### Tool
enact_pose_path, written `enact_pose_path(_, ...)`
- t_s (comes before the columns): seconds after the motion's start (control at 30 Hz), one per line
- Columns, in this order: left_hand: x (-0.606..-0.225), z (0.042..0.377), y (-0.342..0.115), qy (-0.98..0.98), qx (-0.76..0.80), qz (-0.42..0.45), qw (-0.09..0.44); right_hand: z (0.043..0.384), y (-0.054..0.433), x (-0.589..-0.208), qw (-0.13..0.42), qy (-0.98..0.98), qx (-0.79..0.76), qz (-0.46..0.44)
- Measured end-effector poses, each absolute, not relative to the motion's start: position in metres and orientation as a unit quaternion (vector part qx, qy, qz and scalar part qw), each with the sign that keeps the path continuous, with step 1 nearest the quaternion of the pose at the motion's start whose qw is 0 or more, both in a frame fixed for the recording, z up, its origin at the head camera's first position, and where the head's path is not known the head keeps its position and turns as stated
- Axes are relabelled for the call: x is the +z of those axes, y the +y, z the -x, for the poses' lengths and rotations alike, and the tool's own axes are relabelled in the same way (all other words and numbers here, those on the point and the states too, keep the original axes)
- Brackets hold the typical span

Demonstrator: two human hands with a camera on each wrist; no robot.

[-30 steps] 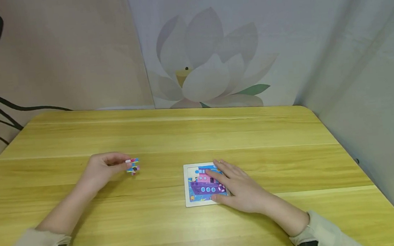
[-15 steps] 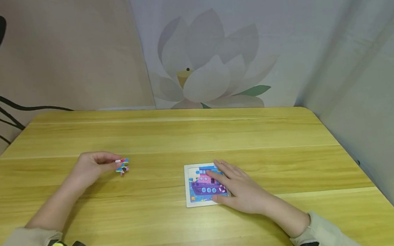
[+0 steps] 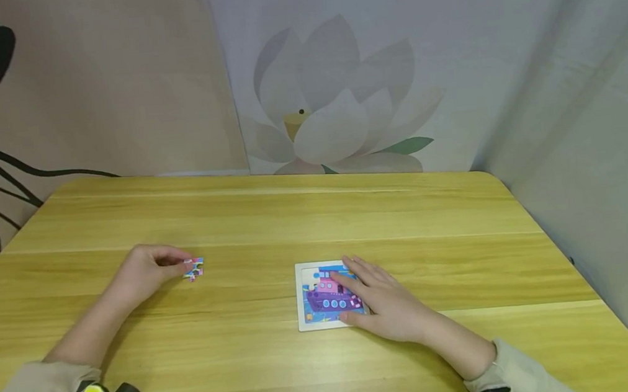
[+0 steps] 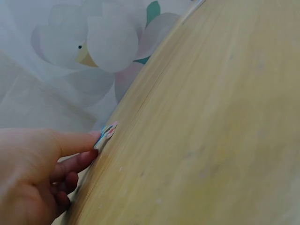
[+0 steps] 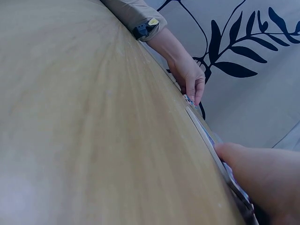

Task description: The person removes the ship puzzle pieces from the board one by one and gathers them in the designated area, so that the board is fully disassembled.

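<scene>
While the right hand [image 3: 384,305] lies spread over the right side of the framed puzzle [image 3: 329,305], grip relaxed and grasping nothing, the puzzle sits flat on the surface [image 3: 238,358] and could skid if that hand pushes sideways. Slightly farther, well to the left, the left hand [image 3: 143,274] has its grip pinching a puzzle piece [image 3: 198,269] near one edge, so slackening fingertips could drop it; contact with surface unclear.
</scene>
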State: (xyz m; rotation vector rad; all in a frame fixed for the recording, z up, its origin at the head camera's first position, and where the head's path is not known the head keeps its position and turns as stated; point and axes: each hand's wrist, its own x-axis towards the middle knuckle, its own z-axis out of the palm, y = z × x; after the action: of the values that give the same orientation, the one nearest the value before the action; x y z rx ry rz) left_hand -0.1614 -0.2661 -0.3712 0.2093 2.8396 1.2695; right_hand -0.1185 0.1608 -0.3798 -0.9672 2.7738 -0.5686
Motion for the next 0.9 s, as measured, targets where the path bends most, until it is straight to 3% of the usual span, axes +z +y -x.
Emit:
enact_pose_path(0.27,-0.3777,0.1584,-0.2647,0.932,0.342,-0.109,-0.05,0.1187,0.1619,-0.3816,0.073,0.925,-0.188,0.321)
enact_pose_path(0.9,-0.3772,0.1565,-0.2654,0.92,0.379,-0.092,-0.04,0.1195,0.1621,-0.3828,0.086,0.921,-0.192,0.329)
